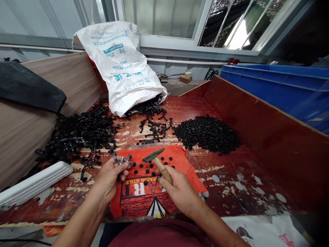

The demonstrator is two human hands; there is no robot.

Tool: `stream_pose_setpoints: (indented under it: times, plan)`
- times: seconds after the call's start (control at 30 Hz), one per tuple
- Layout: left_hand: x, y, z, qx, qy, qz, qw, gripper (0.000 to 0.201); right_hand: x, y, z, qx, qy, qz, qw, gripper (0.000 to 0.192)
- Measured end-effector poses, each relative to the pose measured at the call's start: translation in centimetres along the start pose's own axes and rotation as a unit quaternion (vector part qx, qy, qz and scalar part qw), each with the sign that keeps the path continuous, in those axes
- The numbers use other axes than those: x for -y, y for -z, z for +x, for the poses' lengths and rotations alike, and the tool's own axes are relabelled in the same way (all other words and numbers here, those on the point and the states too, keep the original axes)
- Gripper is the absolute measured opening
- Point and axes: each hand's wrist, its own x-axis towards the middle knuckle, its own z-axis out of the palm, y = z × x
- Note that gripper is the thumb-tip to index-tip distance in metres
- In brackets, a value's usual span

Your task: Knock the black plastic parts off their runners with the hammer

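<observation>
Worn red boards [231, 178] with flaking paint form the bench under both hands, walled by a wooden panel beyond the left hand and a red side board beyond the right, with a blue bin [277, 85] behind that and a window farther back. Ahead of the hands a white sack [120, 65] lies tipped, spilling black plastic frames. A large tangle of those frames [77, 137] sits forward of the left hand; a heap of small black caps [208, 133] sits forward of the right. An orange cloth [151, 185] lies between and under the hands, with a few loose caps [149, 168] on it.

The left hand [109, 178] pinches a small branched frame [122, 159] at the cloth's near-left edge. The right hand [180, 190] is closed around a hammer [158, 161], its green head just beside the frame.

Judging from this, short, light taps suit the work, with the frame held flat over the cloth and fingertips kept away from the head.
</observation>
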Motion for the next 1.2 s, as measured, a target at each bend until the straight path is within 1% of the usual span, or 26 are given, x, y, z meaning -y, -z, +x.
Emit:
stream_pose_setpoints:
  times: [0.17, 0.33, 0.5, 0.67, 0.73, 0.8, 0.9, 0.97, 1.03, 1.13, 1.2]
  plan:
    - [-0.2, -0.5, 1.3, 0.014, 0.002, 0.017, 1.000, 0.029, -0.5, 0.4, -0.2, 0.001, 0.011, 0.012, 1.000, 0.016]
    - [-0.2, -0.5, 1.7, 0.031, 0.015, 0.025, 0.999, 0.029, -0.9, 0.6, -0.4, 0.005, -0.003, 0.017, 1.000, 0.023]
    - [0.4, -0.4, 1.9, 0.011, 0.001, 0.032, 0.999, 0.033, -1.3, 0.4, -0.4, 0.016, -0.003, 0.011, 1.000, 0.028]
    - [1.2, -0.7, 2.0, -0.027, -0.019, 0.052, 0.998, 0.038, -1.6, 0.2, -0.2, 0.017, -0.001, -0.004, 1.000, 0.024]
    - [1.3, -0.9, 2.0, -0.043, -0.024, 0.062, 0.997, 0.037, -1.1, 0.4, 0.0, 0.015, 0.005, -0.035, 0.999, 0.023]
    - [1.2, -1.0, 2.1, -0.052, -0.023, 0.072, 0.996, 0.035, -0.2, 0.9, 0.3, 0.014, 0.021, -0.089, 0.996, 0.024]
    - [0.9, -1.2, 2.1, -0.050, -0.022, 0.084, 0.995, 0.033, 1.7, 1.5, 0.8, 0.039, 0.035, -0.174, 0.983, 0.033]
    - [0.8, -1.3, 2.1, -0.046, -0.026, 0.089, 0.995, 0.033, 2.7, 1.5, 1.1, 0.060, 0.034, -0.209, 0.975, 0.041]
    - [0.8, -1.4, 2.0, -0.042, -0.031, 0.093, 0.994, 0.035, 3.3, 1.2, 1.2, 0.064, 0.047, -0.212, 0.974, 0.045]
    - [0.9, -1.3, 1.9, -0.038, -0.039, 0.093, 0.994, 0.039, 3.6, 0.1, 1.4, 0.035, 0.086, -0.183, 0.979, 0.049]
    - [1.0, -1.2, 1.9, -0.034, -0.043, 0.093, 0.994, 0.041, 3.7, -0.7, 1.7, 0.030, 0.092, -0.192, 0.977, 0.053]
